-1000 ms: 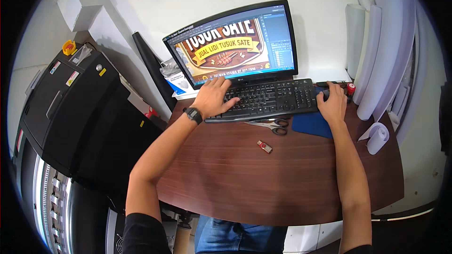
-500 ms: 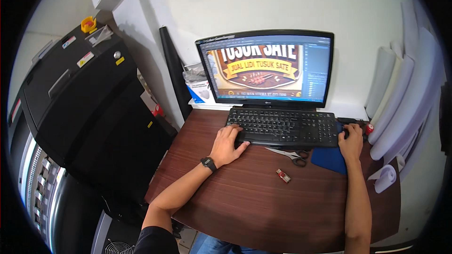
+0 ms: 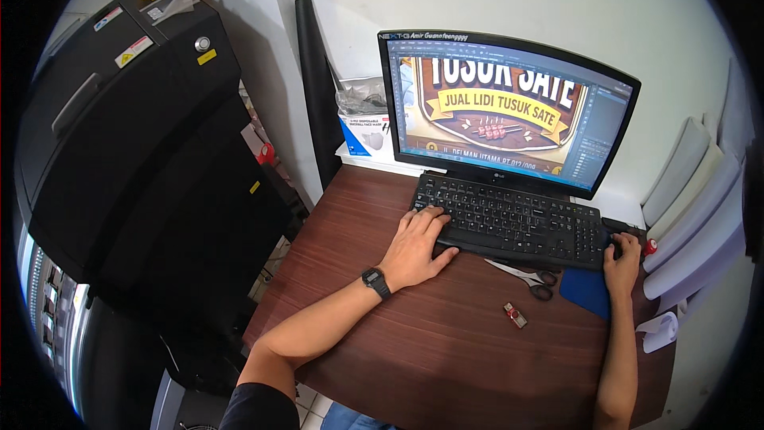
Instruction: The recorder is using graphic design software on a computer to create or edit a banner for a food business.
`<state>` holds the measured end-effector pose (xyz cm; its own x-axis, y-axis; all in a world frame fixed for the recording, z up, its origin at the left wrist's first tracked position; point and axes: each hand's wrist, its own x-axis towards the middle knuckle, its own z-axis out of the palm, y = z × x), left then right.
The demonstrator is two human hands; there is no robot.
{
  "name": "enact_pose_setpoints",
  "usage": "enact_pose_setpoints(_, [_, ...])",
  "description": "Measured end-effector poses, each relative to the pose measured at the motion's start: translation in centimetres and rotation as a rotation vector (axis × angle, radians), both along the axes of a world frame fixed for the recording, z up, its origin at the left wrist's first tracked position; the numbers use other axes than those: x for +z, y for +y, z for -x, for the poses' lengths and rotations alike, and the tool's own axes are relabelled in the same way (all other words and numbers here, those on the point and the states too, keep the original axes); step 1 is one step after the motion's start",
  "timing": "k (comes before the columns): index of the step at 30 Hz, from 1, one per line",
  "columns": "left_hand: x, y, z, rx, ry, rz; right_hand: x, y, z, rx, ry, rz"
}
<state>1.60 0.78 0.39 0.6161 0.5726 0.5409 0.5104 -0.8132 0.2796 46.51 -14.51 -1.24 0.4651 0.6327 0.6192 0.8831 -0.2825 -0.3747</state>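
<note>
Resting on the left end of the black keyboard, the person's left hand lies palm down, fingertips on the keys, thumb spread out toward the near edge; the grip is loose and holds nothing. The right hand is curled over a dark mouse, just beyond the keyboard's right end; grip closed around it, mouse mostly hidden by the fingers. Blue mouse pad shows beside that wrist. Keyboard sits on the brown wood-grain bench, directly before a monitor lit with a brown and yellow graphic of skewers under a banner. Scissors lie near the keyboard's front edge, dark handles toward the pad; a red and silver USB stick lies nearer the person, apart from both hands. Black digital watch on the left wrist. Left of the monitor, a white and blue box; at far right, long pale rolls lean by the wall. Large black machine stands left of the bench.
</note>
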Motion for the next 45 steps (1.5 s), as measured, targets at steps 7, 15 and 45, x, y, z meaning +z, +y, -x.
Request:
enact_pose_setpoints(7, [-0.2, 0.0, 0.0, 0.014, 0.063, 0.028, 0.1, 0.1, -0.1, 0.006, -0.025, -0.024])
enact_pose_setpoints(15, [-0.1, -0.1, 0.0, 0.003, 0.044, 0.044, 0.5, 0.1, 0.5, -0.019, -0.064, -0.060])
enact_pose_setpoints(45, [-0.3, -0.1, 0.0, -0.003, 0.067, 0.050, 0.2, -0.1, 0.1, -0.016, -0.040, -0.023])
